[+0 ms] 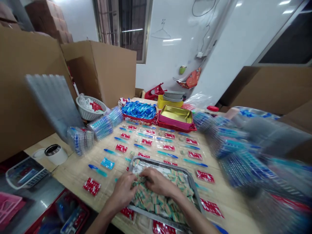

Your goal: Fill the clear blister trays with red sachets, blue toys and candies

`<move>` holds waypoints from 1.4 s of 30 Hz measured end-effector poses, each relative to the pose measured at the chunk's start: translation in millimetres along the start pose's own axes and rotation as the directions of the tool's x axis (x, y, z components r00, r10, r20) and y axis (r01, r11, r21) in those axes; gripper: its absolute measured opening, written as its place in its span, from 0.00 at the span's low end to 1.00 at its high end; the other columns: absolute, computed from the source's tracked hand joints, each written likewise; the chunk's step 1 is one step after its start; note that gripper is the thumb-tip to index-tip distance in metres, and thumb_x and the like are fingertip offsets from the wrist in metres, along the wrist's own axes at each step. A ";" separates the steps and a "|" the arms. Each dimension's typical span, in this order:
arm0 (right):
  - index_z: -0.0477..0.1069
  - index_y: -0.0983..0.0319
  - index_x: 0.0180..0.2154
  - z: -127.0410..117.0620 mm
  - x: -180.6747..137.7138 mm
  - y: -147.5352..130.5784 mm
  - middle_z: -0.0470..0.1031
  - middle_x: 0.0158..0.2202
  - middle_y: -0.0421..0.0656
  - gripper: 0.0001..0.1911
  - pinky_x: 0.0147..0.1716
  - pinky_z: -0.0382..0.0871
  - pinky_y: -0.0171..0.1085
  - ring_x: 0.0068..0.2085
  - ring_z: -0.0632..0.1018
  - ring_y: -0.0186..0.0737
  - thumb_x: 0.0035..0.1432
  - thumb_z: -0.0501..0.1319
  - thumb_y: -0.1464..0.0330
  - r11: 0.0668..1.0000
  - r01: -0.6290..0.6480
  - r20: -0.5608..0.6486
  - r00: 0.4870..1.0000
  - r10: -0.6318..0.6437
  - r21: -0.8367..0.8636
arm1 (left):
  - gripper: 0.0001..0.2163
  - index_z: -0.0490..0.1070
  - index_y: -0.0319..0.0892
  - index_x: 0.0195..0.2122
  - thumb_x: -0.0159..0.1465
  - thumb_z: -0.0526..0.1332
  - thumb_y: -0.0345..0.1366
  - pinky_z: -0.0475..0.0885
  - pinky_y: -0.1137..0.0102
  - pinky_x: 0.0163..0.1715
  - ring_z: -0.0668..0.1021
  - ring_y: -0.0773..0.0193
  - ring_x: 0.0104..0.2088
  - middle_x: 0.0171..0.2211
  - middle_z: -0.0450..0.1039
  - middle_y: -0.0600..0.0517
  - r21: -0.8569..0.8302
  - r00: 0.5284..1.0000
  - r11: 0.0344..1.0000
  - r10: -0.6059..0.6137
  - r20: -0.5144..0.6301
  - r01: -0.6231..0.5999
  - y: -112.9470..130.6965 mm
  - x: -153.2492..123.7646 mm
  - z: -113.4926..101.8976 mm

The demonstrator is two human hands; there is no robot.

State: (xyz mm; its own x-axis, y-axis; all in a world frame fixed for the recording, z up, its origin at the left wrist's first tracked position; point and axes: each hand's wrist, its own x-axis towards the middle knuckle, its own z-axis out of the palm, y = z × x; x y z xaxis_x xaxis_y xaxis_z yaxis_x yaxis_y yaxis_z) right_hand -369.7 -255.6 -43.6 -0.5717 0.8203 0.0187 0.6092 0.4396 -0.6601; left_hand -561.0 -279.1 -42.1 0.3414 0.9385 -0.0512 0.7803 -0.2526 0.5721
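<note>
A metal tray [192, 187] near the table's front edge holds several small green and tan packets [156, 200]. My left hand [123, 191] and my right hand [158, 182] both rest in the tray, knuckles up, fingers curled down into the packets where the two hands meet. What each hand grips among the packets is hidden. Around the tray lie rows of clear blister trays with blue pens [168, 154] and red packets [121, 148].
Stacks of filled blister packs [101, 127] stand at left, a blurred heap at right [243, 152]. Farther back are a red tray of blue pens [139, 111], a gold tin [175, 114], a white basket [89, 107], a white cup [56, 153] and cardboard boxes [104, 70].
</note>
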 end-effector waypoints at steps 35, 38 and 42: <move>0.73 0.62 0.35 0.6 -15.3 9.4 0.74 0.34 0.42 0.13 0.37 0.64 0.36 0.37 0.74 0.40 0.45 0.58 0.77 0.976 -0.162 -0.241 0.951 0.194 0.148 | 0.13 0.72 0.40 0.39 0.55 0.53 0.26 0.66 0.67 0.40 0.76 0.56 0.42 0.38 0.76 0.45 0.198 1.000 0.980 -0.025 -0.018 0.028 21.5 29.1 24.7; 0.72 0.62 0.35 -0.6 -20.3 4.9 0.74 0.33 0.42 0.12 0.37 0.64 0.36 0.36 0.74 0.40 0.46 0.58 0.77 0.969 -0.172 -0.262 0.941 0.215 0.178 | 0.16 0.69 0.39 0.43 0.55 0.52 0.25 0.67 0.67 0.40 0.76 0.57 0.41 0.39 0.75 0.45 0.136 0.997 0.990 0.034 -0.064 -0.025 19.4 24.1 21.5; 0.72 0.61 0.40 2.8 -25.8 -7.8 0.75 0.34 0.41 0.17 0.37 0.65 0.35 0.36 0.74 0.39 0.45 0.60 0.76 0.959 -0.130 -0.272 0.942 0.198 0.250 | 0.19 0.66 0.41 0.49 0.55 0.53 0.25 0.68 0.68 0.39 0.76 0.59 0.39 0.40 0.76 0.48 0.011 0.987 0.994 0.113 -0.111 -0.112 21.0 9.2 8.1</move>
State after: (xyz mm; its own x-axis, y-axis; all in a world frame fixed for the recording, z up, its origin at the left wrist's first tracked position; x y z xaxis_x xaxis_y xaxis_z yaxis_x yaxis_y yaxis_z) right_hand -361.3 -281.2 -41.0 -0.2679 0.9591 0.0913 0.5209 0.2239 -0.8238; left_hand -537.2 -277.7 -37.2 0.3670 0.9243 0.1048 0.7428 -0.3590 0.5651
